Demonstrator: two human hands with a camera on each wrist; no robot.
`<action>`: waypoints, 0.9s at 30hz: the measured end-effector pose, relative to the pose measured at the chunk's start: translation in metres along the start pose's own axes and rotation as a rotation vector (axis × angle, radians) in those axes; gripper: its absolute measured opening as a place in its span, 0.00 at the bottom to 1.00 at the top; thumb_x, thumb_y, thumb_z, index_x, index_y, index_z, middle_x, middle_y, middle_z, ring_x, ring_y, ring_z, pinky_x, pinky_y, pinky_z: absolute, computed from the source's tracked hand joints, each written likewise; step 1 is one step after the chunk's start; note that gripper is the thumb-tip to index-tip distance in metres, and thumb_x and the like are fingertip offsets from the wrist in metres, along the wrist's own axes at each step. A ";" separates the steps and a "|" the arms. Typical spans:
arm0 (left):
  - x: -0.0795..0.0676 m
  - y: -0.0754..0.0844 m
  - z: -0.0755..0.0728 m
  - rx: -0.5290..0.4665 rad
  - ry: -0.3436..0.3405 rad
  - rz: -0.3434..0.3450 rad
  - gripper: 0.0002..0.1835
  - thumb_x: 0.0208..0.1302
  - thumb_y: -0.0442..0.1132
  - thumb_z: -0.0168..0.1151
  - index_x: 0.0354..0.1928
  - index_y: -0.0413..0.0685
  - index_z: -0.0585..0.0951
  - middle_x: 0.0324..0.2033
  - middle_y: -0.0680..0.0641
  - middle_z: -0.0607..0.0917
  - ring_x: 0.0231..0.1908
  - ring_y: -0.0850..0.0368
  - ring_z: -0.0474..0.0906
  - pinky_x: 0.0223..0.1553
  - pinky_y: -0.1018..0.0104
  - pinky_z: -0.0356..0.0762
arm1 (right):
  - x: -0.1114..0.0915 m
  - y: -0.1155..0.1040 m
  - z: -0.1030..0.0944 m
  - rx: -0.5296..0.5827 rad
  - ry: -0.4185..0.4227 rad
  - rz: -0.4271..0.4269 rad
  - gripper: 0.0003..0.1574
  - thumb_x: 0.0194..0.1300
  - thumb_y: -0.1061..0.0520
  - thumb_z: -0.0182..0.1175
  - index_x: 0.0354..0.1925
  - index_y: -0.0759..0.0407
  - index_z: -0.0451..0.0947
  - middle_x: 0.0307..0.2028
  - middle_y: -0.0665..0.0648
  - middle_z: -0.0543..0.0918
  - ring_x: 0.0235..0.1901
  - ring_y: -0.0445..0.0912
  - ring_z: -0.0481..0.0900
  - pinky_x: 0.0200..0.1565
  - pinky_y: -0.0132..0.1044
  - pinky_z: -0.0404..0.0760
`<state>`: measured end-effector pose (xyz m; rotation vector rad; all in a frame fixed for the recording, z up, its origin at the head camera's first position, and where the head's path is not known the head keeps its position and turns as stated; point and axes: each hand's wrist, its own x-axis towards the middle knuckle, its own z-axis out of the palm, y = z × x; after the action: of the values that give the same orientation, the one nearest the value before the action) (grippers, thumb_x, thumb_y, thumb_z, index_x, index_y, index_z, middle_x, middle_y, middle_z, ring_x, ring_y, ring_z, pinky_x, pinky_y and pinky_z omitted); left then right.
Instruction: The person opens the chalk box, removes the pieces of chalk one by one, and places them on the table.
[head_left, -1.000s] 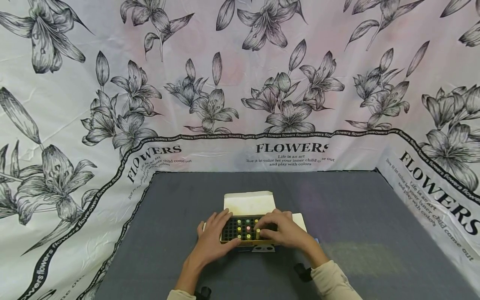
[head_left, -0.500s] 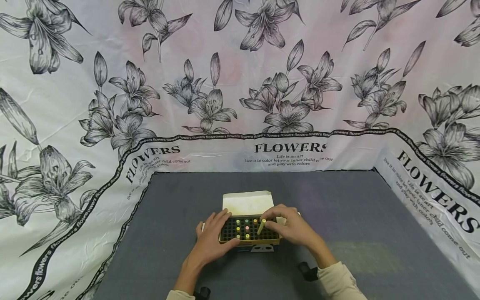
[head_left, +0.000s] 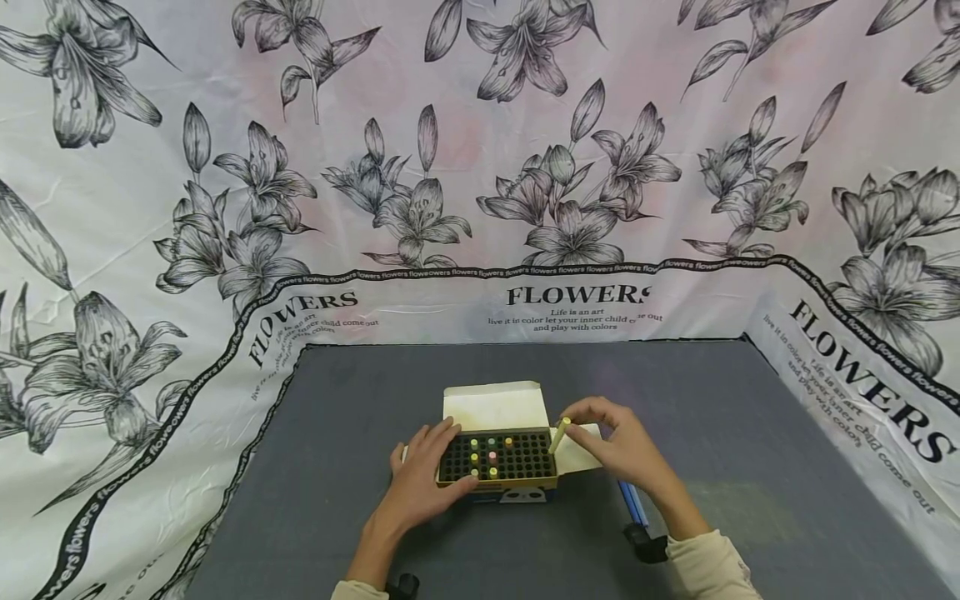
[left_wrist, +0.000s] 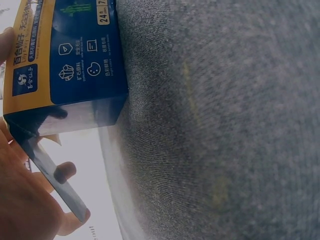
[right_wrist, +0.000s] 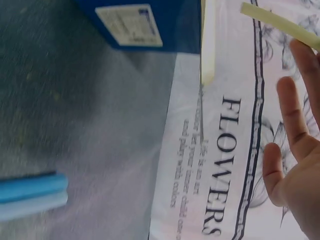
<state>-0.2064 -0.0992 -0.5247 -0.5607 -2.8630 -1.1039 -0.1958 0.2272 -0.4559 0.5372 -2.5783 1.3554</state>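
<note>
An opened chalk box (head_left: 525,482) lies on the table, its dark holed insert (head_left: 528,462) holding several yellow, pink, green and orange chalk sticks toward the left and middle. My left hand (head_left: 426,475) grips the box's left end, thumb at the front edge and fingers at the back. In the left wrist view its fingers lie around an end flap of the blue and yellow box (left_wrist: 85,65). Just beyond the box's right end, my right hand (head_left: 630,446) pinches a yellow chalk stick (head_left: 558,435) between thumb and fingers. This chalk (right_wrist: 280,22) slants in the air.
Raised behind the box is its cream lid (head_left: 495,408), and a side flap (head_left: 577,456) sticks out right. Two blue sticks (head_left: 632,502) lie on the grey table near my right wrist. A flower-printed cloth (head_left: 577,304) surrounds the table at the back and sides.
My right hand has lifted the yellow chalk stick out of the insert and carried it right, past the box's end. The blue sticks have come into view. My left hand stays on the box.
</note>
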 end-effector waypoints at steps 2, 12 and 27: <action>0.000 0.000 0.000 -0.002 0.007 0.004 0.44 0.61 0.62 0.68 0.76 0.57 0.67 0.78 0.47 0.64 0.77 0.32 0.53 0.67 0.21 0.38 | -0.003 0.002 -0.006 -0.003 0.033 0.004 0.08 0.71 0.54 0.64 0.47 0.52 0.85 0.43 0.45 0.86 0.49 0.39 0.81 0.56 0.55 0.78; -0.001 0.002 0.000 -0.003 0.013 0.013 0.44 0.60 0.62 0.68 0.76 0.56 0.68 0.77 0.46 0.64 0.77 0.31 0.54 0.67 0.21 0.38 | -0.019 0.019 -0.039 -0.057 0.188 0.004 0.09 0.70 0.60 0.64 0.47 0.51 0.85 0.39 0.50 0.87 0.45 0.29 0.78 0.51 0.29 0.74; -0.001 0.001 0.000 -0.001 0.008 0.006 0.44 0.60 0.62 0.68 0.76 0.57 0.67 0.78 0.48 0.64 0.77 0.32 0.53 0.67 0.21 0.38 | -0.047 0.060 -0.058 -0.149 0.146 0.227 0.11 0.71 0.54 0.64 0.48 0.57 0.85 0.36 0.53 0.88 0.35 0.37 0.81 0.35 0.34 0.77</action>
<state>-0.2047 -0.0986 -0.5240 -0.5632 -2.8524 -1.1043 -0.1770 0.3169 -0.4839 0.1200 -2.6528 1.1998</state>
